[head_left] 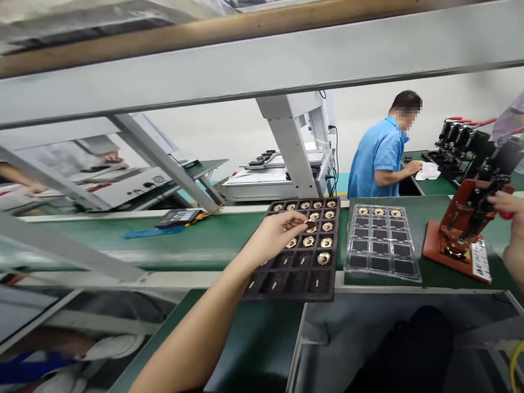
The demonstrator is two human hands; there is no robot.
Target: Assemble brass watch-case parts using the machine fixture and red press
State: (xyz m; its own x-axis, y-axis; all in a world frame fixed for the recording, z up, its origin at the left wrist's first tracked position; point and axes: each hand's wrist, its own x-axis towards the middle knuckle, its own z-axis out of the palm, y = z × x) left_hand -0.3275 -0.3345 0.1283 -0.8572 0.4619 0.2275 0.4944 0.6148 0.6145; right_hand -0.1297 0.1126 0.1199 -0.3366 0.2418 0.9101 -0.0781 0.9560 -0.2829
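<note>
My left hand [276, 234] reaches over a black compartment tray [329, 292], its thumb and fingers pinching a small round dark part [311, 225]. The tray's upper rows hold round gold ring-shaped parts [323, 258]; several near pockets show only a small slot. At the right edge, my right hand [513, 224] is partly cut off, its fingers wrapped around the red-tipped lever [506, 214] of an orange-red hand press [454, 229]. Between them lies a clear plastic tray [415, 270], with similar gold parts [379, 212] in its far row.
A co-worker in a blue shirt [374, 153] handles a white cloth [429, 171] beyond the bench. More black presses [462, 147] stand at the back right. A dark device [180, 217] lies on the green bench at left. Grey shelf beams [245, 68] cross overhead.
</note>
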